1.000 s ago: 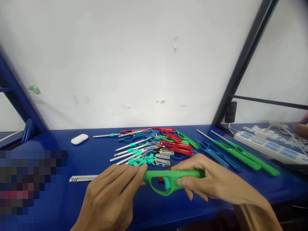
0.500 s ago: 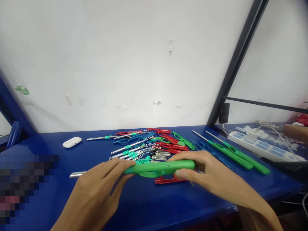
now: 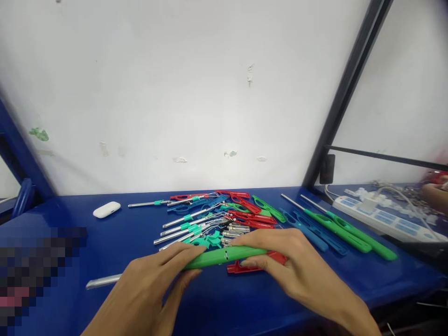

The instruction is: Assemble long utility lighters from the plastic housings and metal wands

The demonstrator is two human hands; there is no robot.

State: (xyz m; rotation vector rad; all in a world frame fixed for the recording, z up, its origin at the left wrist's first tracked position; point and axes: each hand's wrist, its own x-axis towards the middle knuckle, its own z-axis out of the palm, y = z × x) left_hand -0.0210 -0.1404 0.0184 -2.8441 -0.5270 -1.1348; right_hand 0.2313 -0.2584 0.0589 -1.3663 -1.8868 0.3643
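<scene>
Both hands hold one green long-neck lighter (image 3: pixel 224 256) level above the front of the table. My left hand (image 3: pixel 150 284) is closed round its front part, and the metal tube sticks out to the left past the knuckles. Thumb and fingers of my right hand (image 3: pixel 283 261) pinch the handle's right end, which they partly hide. Beneath the right hand lies a red handle shell (image 3: pixel 245 266). Just behind the lighter are teal plastic pieces (image 3: pixel 210 239), small metal-ended lighter tanks (image 3: pixel 238 228) and several metal tubes with wires (image 3: pixel 182 228).
Red shells (image 3: pixel 252 218), a green shell (image 3: pixel 268 208) and blue shells (image 3: pixel 311 231) lie behind. Two green lighters (image 3: pixel 346 233) rest at the right, near a white power strip (image 3: pixel 381 219). A white earbud case (image 3: pixel 107 209) sits at the left. Another person's hand (image 3: pixel 436 196) shows at the far right.
The lighter has come lower and slightly left, its tube end dipping. My right hand has shifted left along the handle and covers more of its end.
</scene>
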